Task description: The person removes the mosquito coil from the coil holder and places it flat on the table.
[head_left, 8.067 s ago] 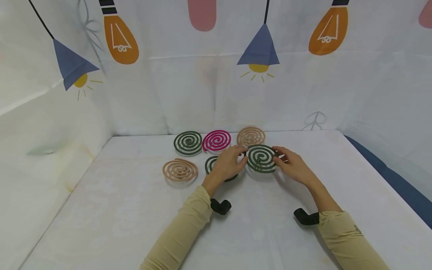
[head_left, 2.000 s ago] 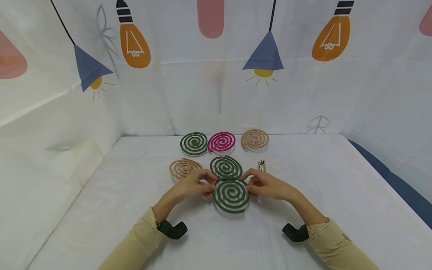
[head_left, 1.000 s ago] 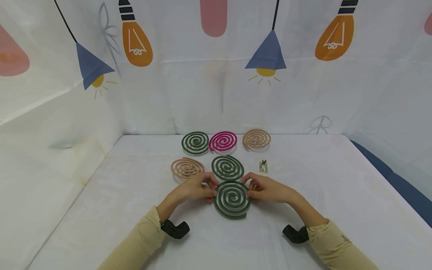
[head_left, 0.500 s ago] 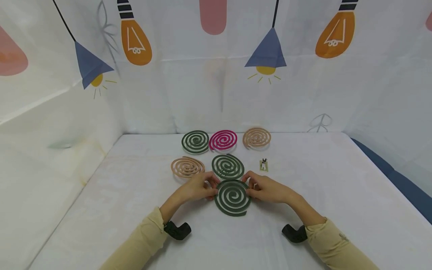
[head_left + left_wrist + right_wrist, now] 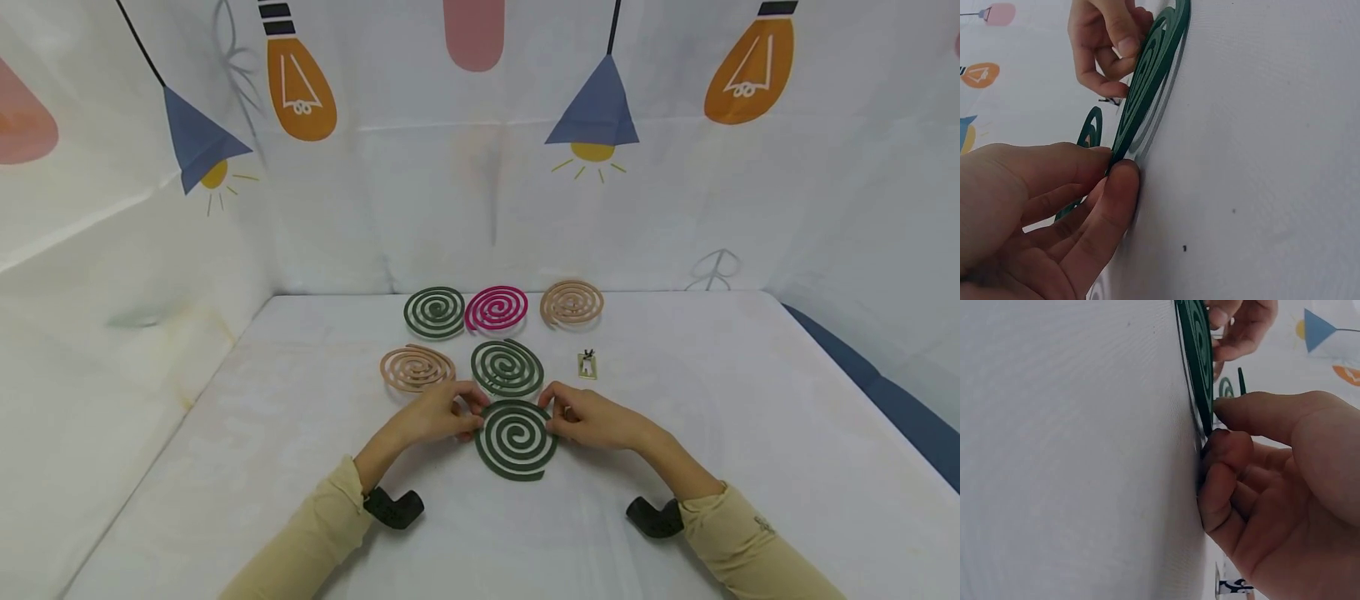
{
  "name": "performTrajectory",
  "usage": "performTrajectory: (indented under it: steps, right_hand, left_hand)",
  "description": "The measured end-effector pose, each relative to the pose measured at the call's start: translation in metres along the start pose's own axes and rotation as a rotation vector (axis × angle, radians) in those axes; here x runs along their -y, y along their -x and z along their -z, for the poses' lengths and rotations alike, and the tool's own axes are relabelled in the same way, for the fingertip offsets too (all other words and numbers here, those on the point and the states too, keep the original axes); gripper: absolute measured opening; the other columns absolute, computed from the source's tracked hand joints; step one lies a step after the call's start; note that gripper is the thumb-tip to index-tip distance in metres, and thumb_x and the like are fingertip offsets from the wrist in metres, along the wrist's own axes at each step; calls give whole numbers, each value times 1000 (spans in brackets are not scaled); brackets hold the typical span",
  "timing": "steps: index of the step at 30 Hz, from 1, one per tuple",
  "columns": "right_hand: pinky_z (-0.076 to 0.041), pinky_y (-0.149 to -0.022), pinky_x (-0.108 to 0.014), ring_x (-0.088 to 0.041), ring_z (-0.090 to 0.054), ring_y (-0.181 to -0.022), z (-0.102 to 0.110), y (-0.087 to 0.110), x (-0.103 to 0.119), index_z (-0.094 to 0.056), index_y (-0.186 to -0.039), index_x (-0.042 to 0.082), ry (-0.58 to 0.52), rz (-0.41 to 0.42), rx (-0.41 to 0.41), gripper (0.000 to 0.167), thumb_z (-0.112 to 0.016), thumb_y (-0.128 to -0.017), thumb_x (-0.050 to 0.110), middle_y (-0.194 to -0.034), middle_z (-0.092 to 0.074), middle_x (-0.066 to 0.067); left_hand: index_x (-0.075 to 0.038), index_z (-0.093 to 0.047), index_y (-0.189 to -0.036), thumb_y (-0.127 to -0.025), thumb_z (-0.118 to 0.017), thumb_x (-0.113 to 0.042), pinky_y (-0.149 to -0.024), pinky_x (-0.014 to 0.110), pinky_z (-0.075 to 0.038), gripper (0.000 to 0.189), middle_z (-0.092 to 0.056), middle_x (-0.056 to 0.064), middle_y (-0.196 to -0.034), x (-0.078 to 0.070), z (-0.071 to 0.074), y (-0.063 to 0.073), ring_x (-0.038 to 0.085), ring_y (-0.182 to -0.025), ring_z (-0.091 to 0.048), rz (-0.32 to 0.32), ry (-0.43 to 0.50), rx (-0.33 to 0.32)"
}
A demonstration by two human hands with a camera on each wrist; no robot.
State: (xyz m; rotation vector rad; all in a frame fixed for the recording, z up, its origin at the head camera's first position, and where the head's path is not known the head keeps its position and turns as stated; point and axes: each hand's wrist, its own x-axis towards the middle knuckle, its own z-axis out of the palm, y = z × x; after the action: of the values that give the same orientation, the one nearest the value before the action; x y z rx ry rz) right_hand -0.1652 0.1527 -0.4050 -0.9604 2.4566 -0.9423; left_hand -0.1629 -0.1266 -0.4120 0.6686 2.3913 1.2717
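Note:
A green mosquito coil (image 5: 517,454) lies low over the white table, nearest the person. On its left edge the left hand (image 5: 438,412) pinches it between thumb and fingers, plain in the left wrist view. The right hand (image 5: 596,418) pinches the opposite edge; in the right wrist view its thumb (image 5: 1272,415) and curled fingers meet at the rim of the coil (image 5: 1197,356). Just behind this coil sits another green coil (image 5: 507,368). A tan coil (image 5: 417,368) lies beyond the left hand, and a small metal coil stand (image 5: 587,364) lies behind the right hand.
Along the table's back edge lie a green coil (image 5: 434,312), a pink coil (image 5: 497,308) and a tan coil (image 5: 572,302). A white printed cloth wall (image 5: 420,208) rises behind the table (image 5: 262,467). Each wrist carries a black device.
Since the oldest frame, both hands have brought the green coil from the back right toward the person, uncovering the metal stand. Over the last second the hands and coil have barely moved.

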Motion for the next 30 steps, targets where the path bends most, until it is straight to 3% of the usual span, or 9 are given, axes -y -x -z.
performTrajectory:
  steps: [23,30]
  right_hand:
    - [-41,-60,-19,-3,-47,-64,-1,0,-4,-54,-115,9,-2,-15,-12,23,-58,-93,15,-78,-55,4]
    - [-42,-63,-20,-5,-49,-67,-1,-1,-5,-55,-115,11,-19,-34,-16,22,-57,-94,17,-80,-56,4]
  left_hand:
    - [-3,-62,-108,-85,-68,-6,-58,24,-53,24,-63,7,-93,1,3,0,9,-63,-63,15,2,11]
    - [-1,-62,-108,-91,-59,-8,-57,26,-55,19,-64,11,-91,2,2,0,12,-63,-64,6,28,-15]
